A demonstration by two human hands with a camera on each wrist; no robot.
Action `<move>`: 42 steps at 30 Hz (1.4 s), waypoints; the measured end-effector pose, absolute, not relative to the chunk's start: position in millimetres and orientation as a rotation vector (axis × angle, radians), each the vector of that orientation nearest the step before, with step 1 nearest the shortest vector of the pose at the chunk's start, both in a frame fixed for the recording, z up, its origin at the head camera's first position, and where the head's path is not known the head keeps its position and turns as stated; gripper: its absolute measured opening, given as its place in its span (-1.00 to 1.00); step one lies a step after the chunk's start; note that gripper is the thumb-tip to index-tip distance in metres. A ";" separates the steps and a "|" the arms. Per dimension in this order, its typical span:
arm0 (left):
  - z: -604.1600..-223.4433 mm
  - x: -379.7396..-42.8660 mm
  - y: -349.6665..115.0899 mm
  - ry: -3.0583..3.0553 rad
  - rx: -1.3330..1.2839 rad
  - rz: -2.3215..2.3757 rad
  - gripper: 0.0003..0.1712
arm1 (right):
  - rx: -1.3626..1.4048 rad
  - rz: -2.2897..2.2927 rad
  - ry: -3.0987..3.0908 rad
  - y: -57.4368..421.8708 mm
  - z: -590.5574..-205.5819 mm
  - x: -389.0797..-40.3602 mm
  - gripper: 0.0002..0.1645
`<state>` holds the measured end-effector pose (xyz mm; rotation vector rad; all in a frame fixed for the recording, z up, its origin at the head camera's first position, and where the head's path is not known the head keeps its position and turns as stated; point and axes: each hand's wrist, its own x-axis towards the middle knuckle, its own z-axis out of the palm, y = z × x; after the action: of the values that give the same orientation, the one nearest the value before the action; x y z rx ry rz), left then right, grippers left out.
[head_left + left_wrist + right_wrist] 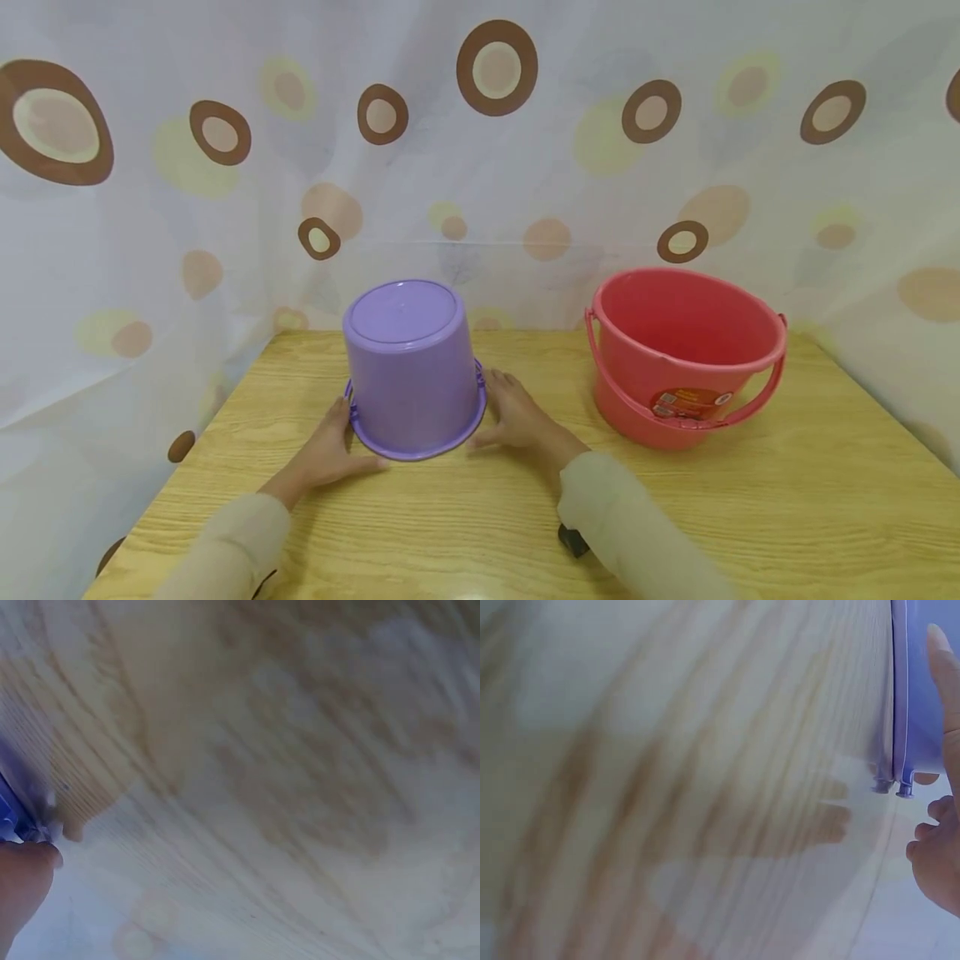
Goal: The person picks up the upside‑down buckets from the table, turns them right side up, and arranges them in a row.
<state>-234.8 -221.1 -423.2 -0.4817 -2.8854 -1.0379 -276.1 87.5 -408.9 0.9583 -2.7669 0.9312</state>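
A purple bucket [412, 383] stands upside down on the wooden table, its round base facing up and its rim at the bottom. My left hand [330, 450] holds the rim at the left, thumb stretched along the front. On the other side my right hand [521, 421] holds the rim near the handle joint, with its thumb toward the front. In the right wrist view the thumb [946, 682] lies over the purple wall [922, 697], and the other fingers bend beside the rim. Only a small part of the left hand [22, 881] shows at the left wrist view's edge, by the rim.
A larger red bucket [682, 367] stands upright at the right, its handle hanging down in front over a label. Behind the wooden table [450, 533] hangs a white curtain [427, 192] with round patterns. A small dark object [573, 540] shows beside the right sleeve.
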 end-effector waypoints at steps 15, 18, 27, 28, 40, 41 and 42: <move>-426.8 -240.5 -219.3 -2.812 -0.504 -1.063 0.40 | 0.748 1.065 -3.033 81.4 -415.3 -286.7 0.48; -425.6 -242.4 -218.6 -2.761 -0.567 -1.104 0.42 | 0.737 1.081 -3.043 81.4 -416.3 -288.4 0.47; -424.2 -244.5 -218.3 -2.774 -0.575 -1.083 0.46 | 0.734 1.012 -3.078 79.3 -415.5 -292.3 0.47; -423.9 -245.0 -218.1 -2.768 -0.585 -1.083 0.46 | 0.737 1.004 -3.082 79.2 -415.5 -293.0 0.47; -426.8 -252.5 -218.0 -2.699 -0.636 -1.090 0.46 | 0.783 0.962 -3.126 80.6 -415.5 -301.1 0.42; -427.8 -253.2 -218.2 -2.694 -0.637 -1.091 0.46 | 0.790 0.961 -3.131 80.7 -415.5 -301.6 0.41; -428.4 -253.9 -218.3 -2.691 -0.638 -1.092 0.46 | 0.793 0.960 -3.134 80.8 -415.6 -302.0 0.41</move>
<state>-253.9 -218.3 -428.4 -0.6382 -2.6910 -1.0918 -302.0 80.8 -415.6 0.7932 -3.1344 0.9601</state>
